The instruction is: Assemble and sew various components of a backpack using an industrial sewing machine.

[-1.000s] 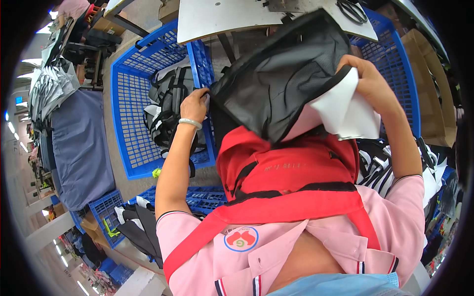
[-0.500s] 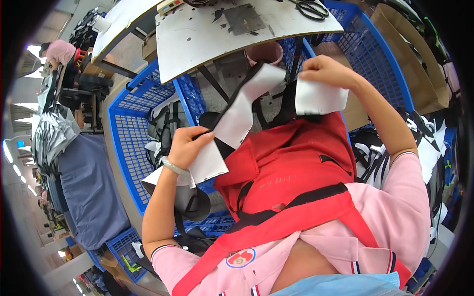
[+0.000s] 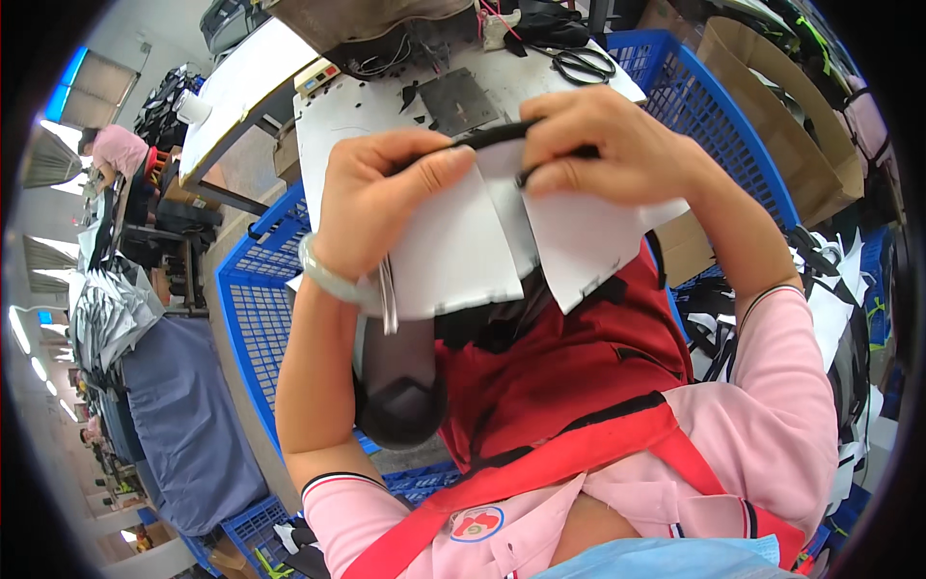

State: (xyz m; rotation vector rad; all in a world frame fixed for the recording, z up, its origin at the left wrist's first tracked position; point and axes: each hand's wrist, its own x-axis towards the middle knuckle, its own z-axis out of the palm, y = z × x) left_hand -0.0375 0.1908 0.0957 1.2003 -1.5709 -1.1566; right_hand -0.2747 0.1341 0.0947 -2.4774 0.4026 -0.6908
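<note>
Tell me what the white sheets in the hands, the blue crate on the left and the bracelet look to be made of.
White sheets: thin stiff paper or card, matte; they hold flat with clean cut edges. Blue crate: moulded plastic, slightly glossy, with a regular grid of holes. Bracelet on the left wrist: pale and smooth with a soft sheen, perhaps stone or glass; the picture leaves it open.
</note>
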